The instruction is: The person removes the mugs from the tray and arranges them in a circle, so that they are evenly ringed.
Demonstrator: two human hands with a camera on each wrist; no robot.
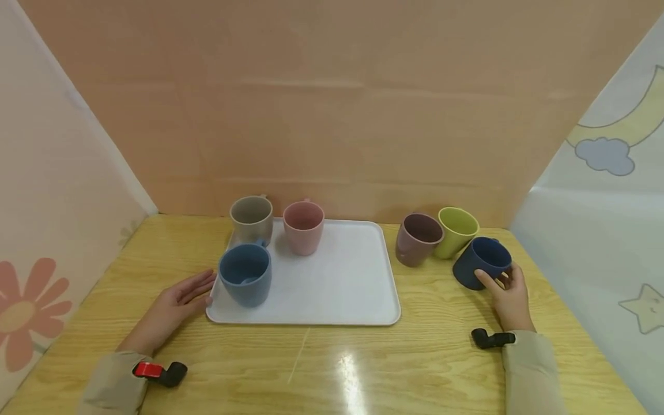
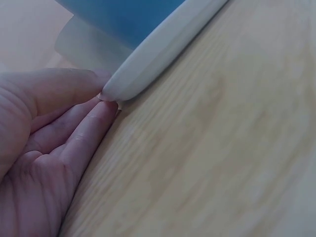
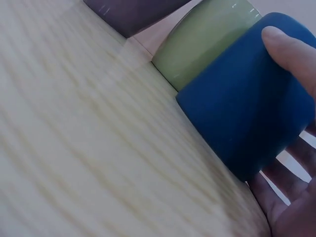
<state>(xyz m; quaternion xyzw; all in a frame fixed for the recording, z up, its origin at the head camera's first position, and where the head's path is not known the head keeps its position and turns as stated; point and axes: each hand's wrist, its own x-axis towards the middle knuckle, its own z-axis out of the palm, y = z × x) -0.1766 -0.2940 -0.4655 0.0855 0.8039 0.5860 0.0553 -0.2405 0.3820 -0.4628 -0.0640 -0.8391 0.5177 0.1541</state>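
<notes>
My right hand [image 1: 510, 302] grips a dark blue mug [image 1: 472, 266] at the table's right, thumb on its near side and the other fingers round its right side. In the right wrist view the dark blue mug [image 3: 242, 103] has its base right at the wood. My left hand [image 1: 173, 308] is at the left edge of a white tray [image 1: 337, 288]. The left wrist view shows the thumb [image 2: 74, 89] and fingertips pinching the tray's rim [image 2: 143, 64]. Close to that hand, a light blue mug [image 1: 249, 288] stands on the tray.
A grey-beige mug [image 1: 252, 225] and a pink mug [image 1: 304, 233] stand towards the tray's back left. Right of the tray are a mauve mug [image 1: 415, 245] and a yellow-green mug [image 1: 453, 239], close beside the dark blue one. An orange-brown backdrop [image 1: 332, 144] rises behind the wooden table [image 1: 321, 369].
</notes>
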